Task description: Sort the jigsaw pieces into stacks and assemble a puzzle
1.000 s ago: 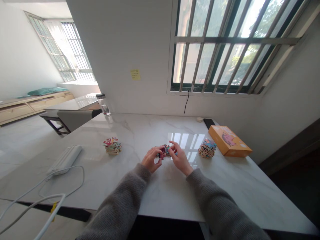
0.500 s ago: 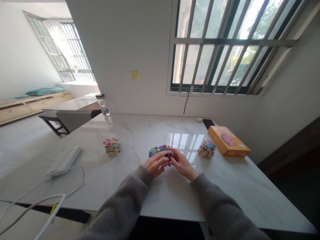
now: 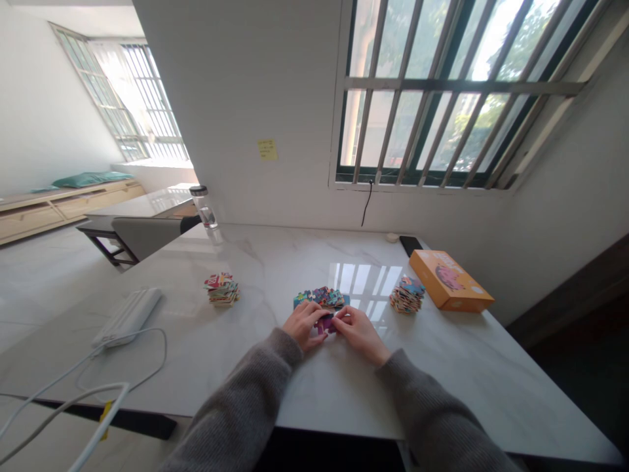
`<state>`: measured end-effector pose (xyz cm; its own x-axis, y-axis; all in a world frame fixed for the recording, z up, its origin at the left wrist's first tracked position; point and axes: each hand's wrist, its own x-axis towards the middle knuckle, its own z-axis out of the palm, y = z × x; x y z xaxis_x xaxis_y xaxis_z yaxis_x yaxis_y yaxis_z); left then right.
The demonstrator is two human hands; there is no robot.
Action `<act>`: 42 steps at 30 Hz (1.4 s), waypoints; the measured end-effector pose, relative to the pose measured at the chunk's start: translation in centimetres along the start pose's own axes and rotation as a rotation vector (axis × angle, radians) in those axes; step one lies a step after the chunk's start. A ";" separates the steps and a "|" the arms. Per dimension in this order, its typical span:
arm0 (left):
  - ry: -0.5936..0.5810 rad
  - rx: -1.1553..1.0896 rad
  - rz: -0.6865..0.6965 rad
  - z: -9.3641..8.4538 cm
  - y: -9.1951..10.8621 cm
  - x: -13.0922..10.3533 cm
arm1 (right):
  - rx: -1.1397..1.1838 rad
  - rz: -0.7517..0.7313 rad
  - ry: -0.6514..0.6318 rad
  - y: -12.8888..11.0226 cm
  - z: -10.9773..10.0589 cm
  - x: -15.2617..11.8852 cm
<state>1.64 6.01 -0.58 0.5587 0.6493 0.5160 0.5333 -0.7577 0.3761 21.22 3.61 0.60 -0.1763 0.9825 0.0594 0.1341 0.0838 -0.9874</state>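
My left grip (image 3: 304, 324) and right grip (image 3: 358, 328) clamped a purple piece (image 3: 325, 325), seemingly steadying it, six o'clock of the puzzle (image 3: 322, 295).

Plenty of daylight here, coming through the big barred window (image 3: 457, 92) up right plus another window (image 3: 152, 98) far left; both blow out to white in patches, while the wall (image 3: 236, 85) between them looks pretty grey; the bench (image 3: 275, 255) is shiny and throws back a bright striped glare right of centre; low on the right edge it sinks to near black; the wide lens stretches stuff toward the borders; puzzle pieces (image 3: 319, 295) come out kinda soft, and the sticky note's (image 3: 267, 149) writing is unreadable.
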 end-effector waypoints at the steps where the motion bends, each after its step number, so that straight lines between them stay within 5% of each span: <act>1: -0.015 -0.016 -0.002 0.1 -0.2 -0.1 | -0.049 -0.020 -0.006 0.1 -0.2 0.0; 9: -0.139 -0.054 -0.060 0.7 -0.8 -0.4 | -0.551 -0.251 0.089 -0.4 -2.0 0.4; 19: -0.215 -0.082 -0.088 0.5 -0.3 -0.7 | -0.635 -0.276 0.075 0.4 -2.7 1.1; 27: -0.030 -0.133 -0.121 -0.1 0.0 -0.1 | -0.653 -0.285 0.062 -0.1 -2.7 0.9; 34: -0.130 0.174 -0.160 0.7 1.3 -0.1 | -0.642 -0.211 0.181 0.0 -3.0 1.4; 42: -0.174 -0.028 -0.112 0.3 1.3 0.1 | -0.636 -0.250 0.266 0.6 -3.5 1.9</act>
<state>2.54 5.14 -0.26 0.5992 0.7295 0.3299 0.5822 -0.6798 0.4459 24.39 6.16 0.67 -0.0437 0.9219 0.3850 0.6756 0.3112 -0.6684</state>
